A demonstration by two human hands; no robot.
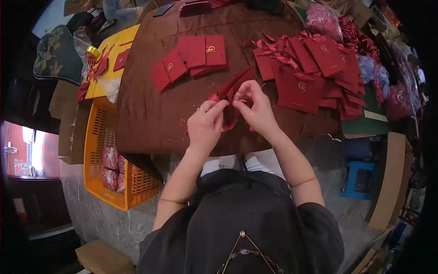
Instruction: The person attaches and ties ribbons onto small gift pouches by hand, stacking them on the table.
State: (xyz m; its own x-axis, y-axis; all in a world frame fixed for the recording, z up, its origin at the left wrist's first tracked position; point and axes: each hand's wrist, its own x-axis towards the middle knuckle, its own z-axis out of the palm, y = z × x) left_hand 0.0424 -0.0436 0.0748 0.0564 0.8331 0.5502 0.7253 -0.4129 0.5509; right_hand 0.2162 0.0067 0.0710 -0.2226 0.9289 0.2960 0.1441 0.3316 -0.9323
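Note:
Between my hands is a small red gift bag (238, 82), tilted over the brown cloth. My left hand (206, 123), with a ring on one finger, pinches it at its near left side, where a shiny red ribbon shows. The fingers of my right hand (256, 107) are curled together at the bag's near right edge. What lies between those fingertips is too small to make out, perhaps ribbon. Beyond the hands, several flat red bags (194, 57) with gold lettering lie overlapped. To the right is a larger heap of red bags (299, 89), some with ribbons tied on.
A brown cloth (150, 123) covers the table, with small red scraps scattered on it. At the left stand a yellow board (102, 84) and an orange crate (107, 201) holding wrapped red packs. A blue stool (358, 182) and cardboard (388, 182) are at the right.

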